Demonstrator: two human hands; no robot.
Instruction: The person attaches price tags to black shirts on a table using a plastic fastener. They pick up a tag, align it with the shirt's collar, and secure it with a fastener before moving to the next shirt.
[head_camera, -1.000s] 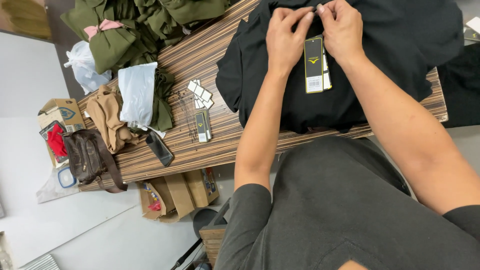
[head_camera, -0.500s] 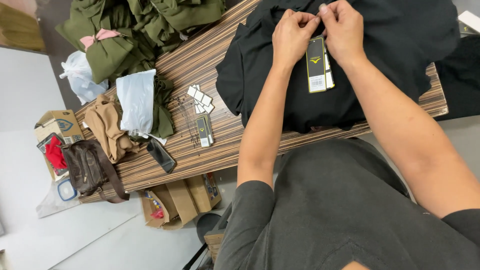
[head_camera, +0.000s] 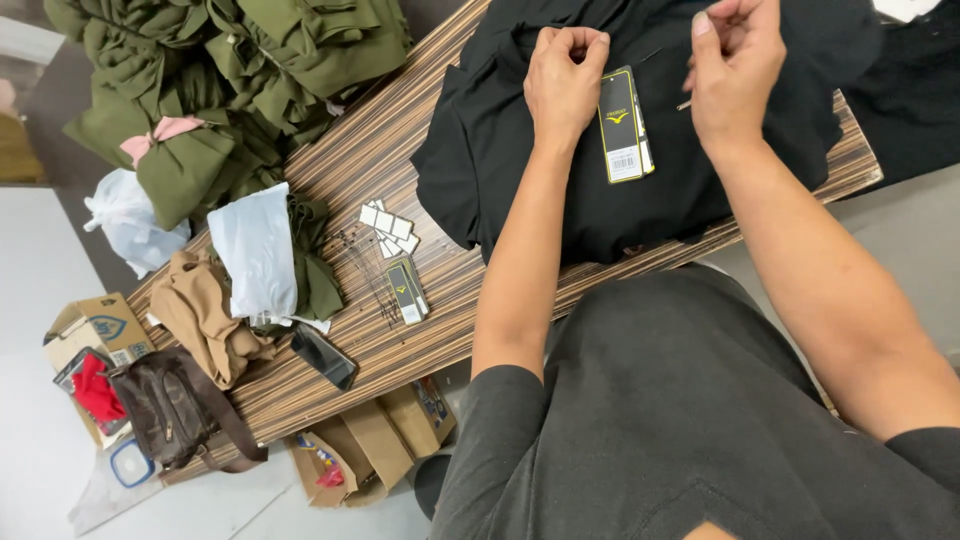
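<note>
My left hand is curled closed, knuckles up, pinching the cloth of the black garment that lies spread on the striped wooden table. My right hand is lifted just above the garment with the fingers drawn together; something thin seems caught between them, but I cannot tell what. Between my hands, on the garment, lies the black and yellow hang tag.

Left of the garment on the table sit a small stack of spare tags and some white labels. Further left are a white plastic bag, a tan cloth, a dark phone and a heap of olive green garments.

Beyond the table's left edge, on the floor, a cardboard box holds something red, with a brown bag against it. Under the table's near edge an open carton holds small items I cannot make out.
</note>
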